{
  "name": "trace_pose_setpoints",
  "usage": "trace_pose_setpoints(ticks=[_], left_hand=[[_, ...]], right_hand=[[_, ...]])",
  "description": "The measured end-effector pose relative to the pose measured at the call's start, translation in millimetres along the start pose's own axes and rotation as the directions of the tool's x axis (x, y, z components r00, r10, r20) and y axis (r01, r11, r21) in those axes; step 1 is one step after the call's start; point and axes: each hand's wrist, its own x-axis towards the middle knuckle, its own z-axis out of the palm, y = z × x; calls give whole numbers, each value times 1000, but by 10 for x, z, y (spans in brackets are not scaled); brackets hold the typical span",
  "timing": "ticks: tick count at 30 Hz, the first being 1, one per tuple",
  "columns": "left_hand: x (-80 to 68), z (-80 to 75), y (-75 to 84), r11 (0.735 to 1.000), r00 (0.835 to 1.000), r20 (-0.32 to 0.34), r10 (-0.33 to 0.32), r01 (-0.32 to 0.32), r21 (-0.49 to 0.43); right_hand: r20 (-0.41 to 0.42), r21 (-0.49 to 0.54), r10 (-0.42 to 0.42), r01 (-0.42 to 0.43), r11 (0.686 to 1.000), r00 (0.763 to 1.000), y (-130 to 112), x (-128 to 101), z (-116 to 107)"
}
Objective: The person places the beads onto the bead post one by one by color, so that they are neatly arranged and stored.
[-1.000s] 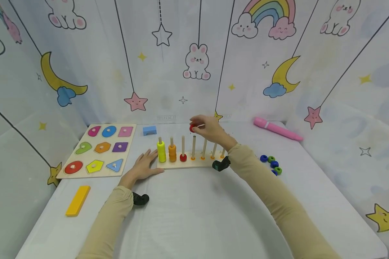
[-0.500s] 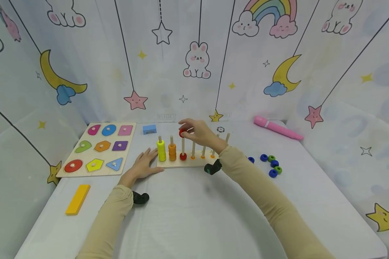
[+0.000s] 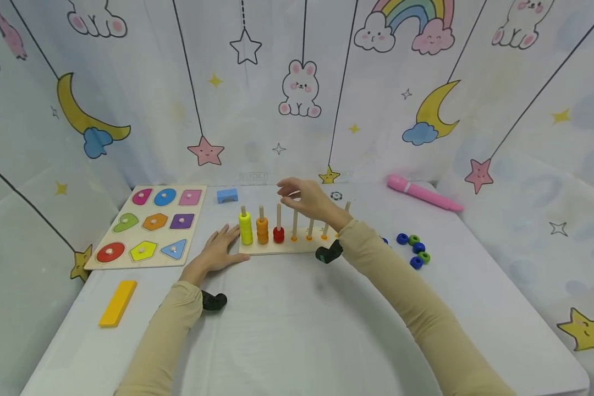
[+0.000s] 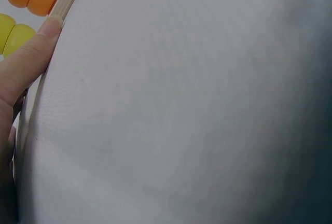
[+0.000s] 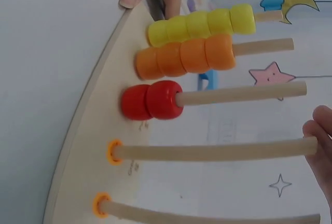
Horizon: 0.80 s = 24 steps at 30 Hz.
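Note:
A wooden bead counter [image 3: 264, 250] with upright pegs stands toward the back of the table. Yellow beads [image 3: 245, 228] fill most of its leftmost peg, and orange beads [image 3: 262, 231] the one beside it. Two red beads [image 5: 165, 100] sit at the bottom of the third peg; the pegs to the right of it show no beads. My left hand [image 3: 218, 252] rests at the board's left end, thumb along the front edge, fingers spread. Above the pegs, just right of the red beads' peg, hovers my right hand [image 3: 308, 199], fingers loosely bent and holding nothing.
Several blue and green beads [image 3: 418, 247] lie loose to the right. Behind them is a pink pen-shaped toy [image 3: 423, 193]. At left lie a shape puzzle board [image 3: 143, 234] and a yellow block [image 3: 118, 303]. A small blue block [image 3: 227, 195] sits at the back.
My right hand carried a red bead left to the third peg and let it go; the bead has dropped onto the first red one. My left hand has stayed in place.

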Motion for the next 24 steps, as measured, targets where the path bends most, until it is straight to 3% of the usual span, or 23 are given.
trace_pose_setpoints(ticks=[5, 11, 18, 24], left_hand=[[-10, -6, 19, 1000, 1000, -3, 5, -5, -4], [-9, -4, 21, 1000, 1000, -8, 5, -5, 6], [-15, -17, 21, 1000, 1000, -8, 0, 0, 14], [-20, -11, 17, 1000, 1000, -15, 4, -3, 16]], right_hand=[[-27, -11, 55, -56, 998, 998, 83, -52, -122], [-142, 8, 113, -113, 994, 983, 261, -204, -416], [-251, -50, 200, -219, 974, 947, 668, -520, -764], [-252, -64, 348, -375, 925, 903, 976, -901, -999]])
